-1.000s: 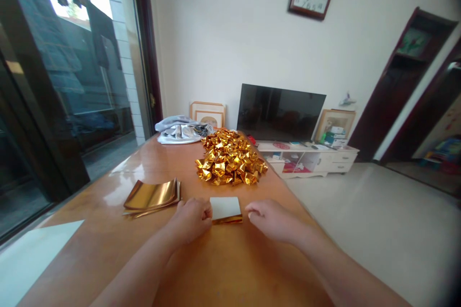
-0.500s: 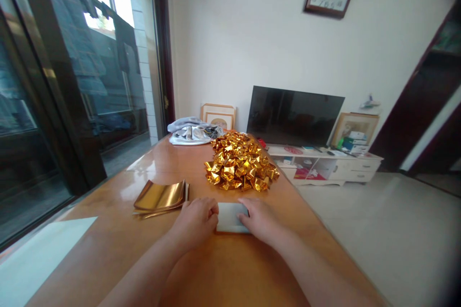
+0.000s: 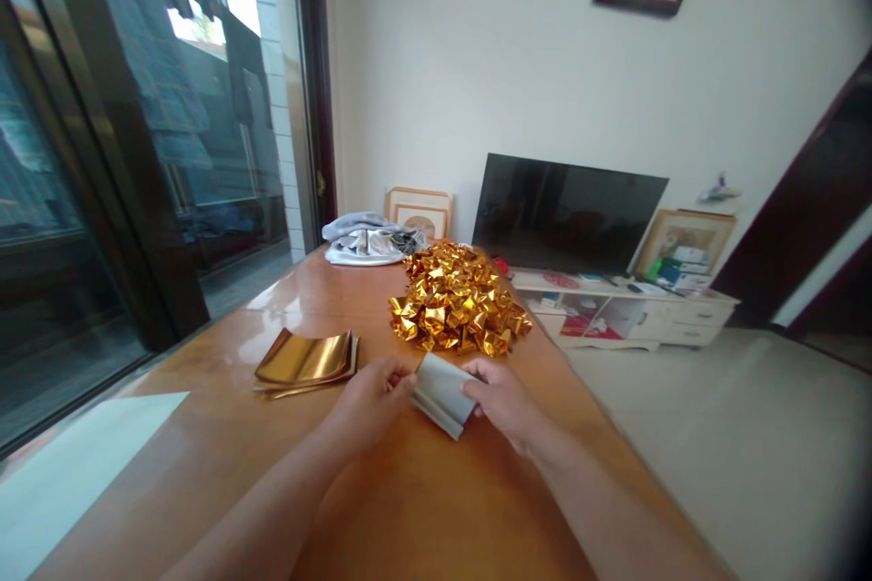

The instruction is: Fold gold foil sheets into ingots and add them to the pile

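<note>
A sheet of paper with its pale grey side up (image 3: 441, 388) is held between my two hands, tilted, with a fold along its near edge. My left hand (image 3: 381, 390) pinches its left edge between thumb and fingers. On the right edge, my right hand (image 3: 500, 395) grips it with the thumb on top and the fingers beneath. Left of my left hand lies a curling stack of gold foil paper sheets (image 3: 306, 358). Just beyond the sheet is a large heap of folded gold foil pieces (image 3: 460, 304).
The brown wooden table (image 3: 224, 463) bears a white sheet (image 3: 102, 445) at its left edge and a bundled grey-white cloth (image 3: 368, 241) at the far end. Past it stand a television (image 3: 569, 213) and a low white cabinet (image 3: 695, 322). A glass door (image 3: 224, 109) is at left.
The sheet was flat on the table; now it is raised and turned at an angle, its near edge folded. Both hands have closed on its sides. The view has shifted slightly.
</note>
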### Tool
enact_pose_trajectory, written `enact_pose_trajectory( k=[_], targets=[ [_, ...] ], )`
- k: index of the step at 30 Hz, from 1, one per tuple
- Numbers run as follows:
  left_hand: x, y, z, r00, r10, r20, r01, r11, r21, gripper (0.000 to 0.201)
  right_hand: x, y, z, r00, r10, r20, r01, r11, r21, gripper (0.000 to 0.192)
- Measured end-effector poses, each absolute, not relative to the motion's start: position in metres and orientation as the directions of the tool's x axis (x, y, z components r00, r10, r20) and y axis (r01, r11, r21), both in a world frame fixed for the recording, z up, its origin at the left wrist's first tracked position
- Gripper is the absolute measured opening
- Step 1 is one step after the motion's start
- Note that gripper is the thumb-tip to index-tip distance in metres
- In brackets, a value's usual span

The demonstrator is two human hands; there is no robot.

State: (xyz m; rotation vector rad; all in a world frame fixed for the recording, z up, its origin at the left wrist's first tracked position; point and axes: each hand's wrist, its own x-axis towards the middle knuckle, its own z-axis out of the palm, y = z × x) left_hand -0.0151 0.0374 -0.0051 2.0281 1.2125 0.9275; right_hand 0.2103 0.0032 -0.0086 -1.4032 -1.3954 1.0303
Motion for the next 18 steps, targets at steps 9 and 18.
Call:
enact_pose_trajectory(
  k=[9, 18],
  targets=[
    [0.002, 0.014, 0.009, 0.322, 0.947, -0.022, 0.043, 0.009, 0.999, 0.056, 0.205, -0.003, 0.003, 0.063, 0.984, -0.168, -0.462, -0.12, -0.879, 0.028],
    [0.004, 0.026, -0.009, 0.416, 0.908, -0.041, -0.162, 0.119, 0.98, 0.044, 0.192, -0.009, -0.004, -0.009, 0.985, -0.171, -0.491, -0.153, -0.857, 0.032]
  ],
)
